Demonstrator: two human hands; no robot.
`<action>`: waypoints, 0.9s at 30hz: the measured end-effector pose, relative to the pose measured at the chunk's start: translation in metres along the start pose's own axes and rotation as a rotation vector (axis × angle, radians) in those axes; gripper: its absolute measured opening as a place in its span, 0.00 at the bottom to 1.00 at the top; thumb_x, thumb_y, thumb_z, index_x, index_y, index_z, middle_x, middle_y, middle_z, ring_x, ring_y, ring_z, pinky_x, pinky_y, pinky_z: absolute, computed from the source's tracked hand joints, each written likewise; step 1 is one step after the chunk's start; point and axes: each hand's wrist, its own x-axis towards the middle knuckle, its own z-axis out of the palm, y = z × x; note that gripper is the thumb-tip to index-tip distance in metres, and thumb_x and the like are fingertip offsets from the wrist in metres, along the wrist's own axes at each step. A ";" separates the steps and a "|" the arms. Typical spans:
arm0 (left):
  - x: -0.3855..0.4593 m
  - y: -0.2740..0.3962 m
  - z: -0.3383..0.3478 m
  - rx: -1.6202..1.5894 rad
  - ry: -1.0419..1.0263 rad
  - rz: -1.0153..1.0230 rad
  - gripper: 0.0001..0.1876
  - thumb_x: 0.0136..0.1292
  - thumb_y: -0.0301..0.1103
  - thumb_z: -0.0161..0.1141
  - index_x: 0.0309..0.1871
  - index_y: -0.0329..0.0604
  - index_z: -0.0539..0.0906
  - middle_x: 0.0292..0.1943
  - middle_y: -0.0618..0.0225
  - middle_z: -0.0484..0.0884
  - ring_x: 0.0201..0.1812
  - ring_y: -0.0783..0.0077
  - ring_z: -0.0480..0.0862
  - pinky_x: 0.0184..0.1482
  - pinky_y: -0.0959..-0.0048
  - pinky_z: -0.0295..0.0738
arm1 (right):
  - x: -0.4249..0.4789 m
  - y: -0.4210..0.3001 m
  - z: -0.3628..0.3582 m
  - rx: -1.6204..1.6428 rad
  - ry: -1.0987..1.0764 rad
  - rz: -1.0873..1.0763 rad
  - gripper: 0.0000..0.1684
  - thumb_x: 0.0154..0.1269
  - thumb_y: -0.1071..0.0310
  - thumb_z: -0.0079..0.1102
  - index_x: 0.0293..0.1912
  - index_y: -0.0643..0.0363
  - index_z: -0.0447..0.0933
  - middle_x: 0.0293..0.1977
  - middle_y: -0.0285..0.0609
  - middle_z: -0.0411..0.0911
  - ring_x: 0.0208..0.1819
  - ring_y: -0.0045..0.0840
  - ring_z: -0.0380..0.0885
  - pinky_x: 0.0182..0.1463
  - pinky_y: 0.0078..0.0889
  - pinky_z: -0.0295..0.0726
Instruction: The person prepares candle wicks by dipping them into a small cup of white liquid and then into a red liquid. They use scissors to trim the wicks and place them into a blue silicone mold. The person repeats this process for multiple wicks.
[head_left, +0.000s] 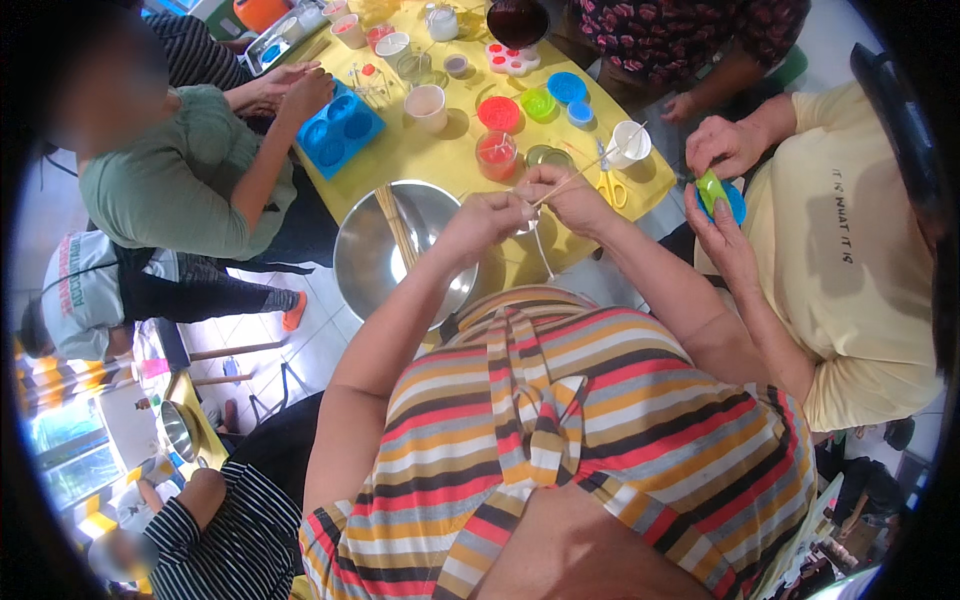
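Over the near edge of the table, both hands meet at a thin wooden stick (585, 172) that slants up to the right. My right hand (568, 201) grips this stick near its lower end. The fingertips of my left hand (489, 223) pinch a white string, probably a candle wick (543, 251), close to that end; its tail dangles below. Whether the string is tied around the stick is hidden by the fingers. Just beyond the hands stands a glass jar with red contents (496, 156). Left of them, a steel bowl (360, 251) holds a bundle of thin sticks (395, 225).
The yellow-covered table (461, 161) carries a blue silicone mold (341, 131), a paper cup (426, 109), a white cup (628, 145), yellow scissors (612, 187) and a red mold (498, 114). A person at right holds a green piece (712, 191); another works at left.
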 end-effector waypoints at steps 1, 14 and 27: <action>0.001 0.003 -0.001 0.054 0.007 0.026 0.07 0.58 0.34 0.62 0.33 0.41 0.81 0.24 0.74 0.78 0.22 0.85 0.68 0.24 0.84 0.58 | 0.004 0.003 -0.002 0.010 0.011 0.001 0.08 0.60 0.67 0.59 0.38 0.60 0.77 0.30 0.31 0.76 0.31 0.13 0.72 0.37 0.16 0.71; 0.035 -0.004 -0.037 0.662 0.233 0.286 0.13 0.59 0.37 0.62 0.40 0.36 0.82 0.32 0.68 0.83 0.33 0.79 0.78 0.38 0.78 0.72 | -0.003 0.011 -0.035 -0.305 0.202 0.017 0.19 0.61 0.65 0.57 0.51 0.59 0.75 0.34 0.33 0.77 0.31 0.13 0.71 0.36 0.15 0.70; 0.041 -0.027 -0.031 0.837 0.239 0.357 0.11 0.55 0.36 0.63 0.38 0.40 0.83 0.33 0.56 0.82 0.34 0.59 0.82 0.39 0.68 0.74 | -0.024 0.032 -0.050 -0.313 0.215 0.152 0.18 0.57 0.69 0.58 0.50 0.56 0.76 0.33 0.31 0.77 0.30 0.11 0.71 0.34 0.13 0.69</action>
